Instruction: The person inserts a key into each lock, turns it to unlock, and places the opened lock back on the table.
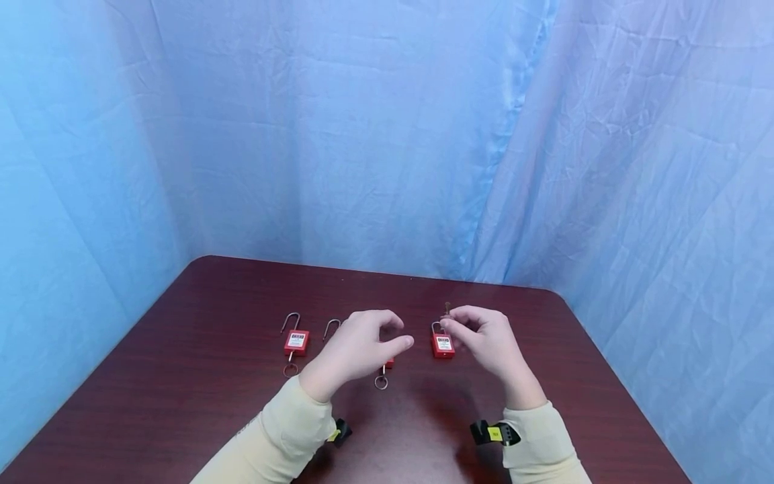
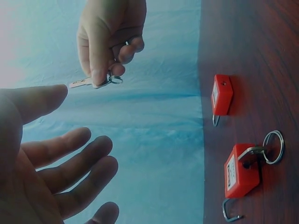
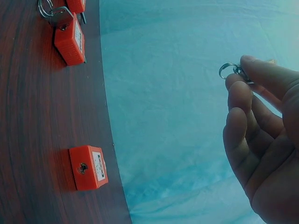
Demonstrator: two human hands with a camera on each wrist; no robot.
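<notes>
Three red padlocks lie in a row on a dark wooden table (image 1: 199,403). My right hand (image 1: 452,325) hovers over the right padlock (image 1: 443,345) and pinches a small key (image 1: 448,309) by its head; the key's ring (image 3: 228,70) hangs at my fingertips. That padlock's keyhole (image 3: 83,167) is empty. My left hand (image 1: 398,334) floats above the middle padlock (image 2: 241,170) with relaxed fingers and holds nothing. The middle padlock has a key and ring (image 1: 381,382) in it and its shackle is raised. The left padlock (image 1: 296,342) also has its shackle raised and a key ring below it.
Blue cloth (image 1: 387,134) hangs behind the table and along both sides. The table's rounded far corners lie just beyond the padlocks. Bare tabletop stretches in front of the padlocks, towards me. Cream sleeves cover both forearms.
</notes>
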